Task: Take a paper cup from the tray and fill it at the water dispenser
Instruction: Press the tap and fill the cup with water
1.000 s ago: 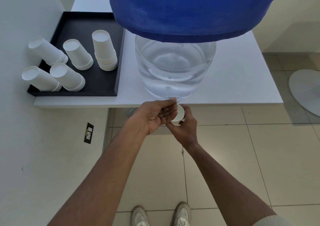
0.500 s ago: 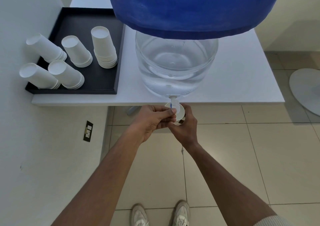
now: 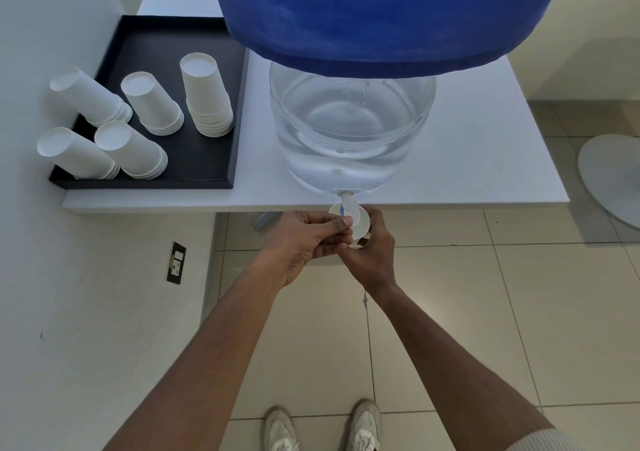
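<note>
A white paper cup (image 3: 362, 224) is held upright just below the white tap (image 3: 347, 205) of the water dispenser (image 3: 351, 128), a clear water-filled base under a big blue bottle. My right hand (image 3: 372, 248) is wrapped around the cup from below and the right. My left hand (image 3: 311, 237) reaches in from the left, thumb and fingertips pinched on the tap's lever over the cup's mouth. The cup's inside is mostly hidden by the tap and my fingers. On the left, a black tray (image 3: 194, 184) carries several stacks of upturned white cups (image 3: 207, 97).
The dispenser and tray stand on a white table (image 3: 485, 160) whose front edge runs just above my hands. A white wall with a socket (image 3: 176, 262) is at the left. Tiled floor lies below, with my shoes (image 3: 322, 426) and a round white base (image 3: 613, 173) at the right.
My left hand has closed from an open reach onto the tap lever. Both hands and the cup have shifted slightly up under the tap.
</note>
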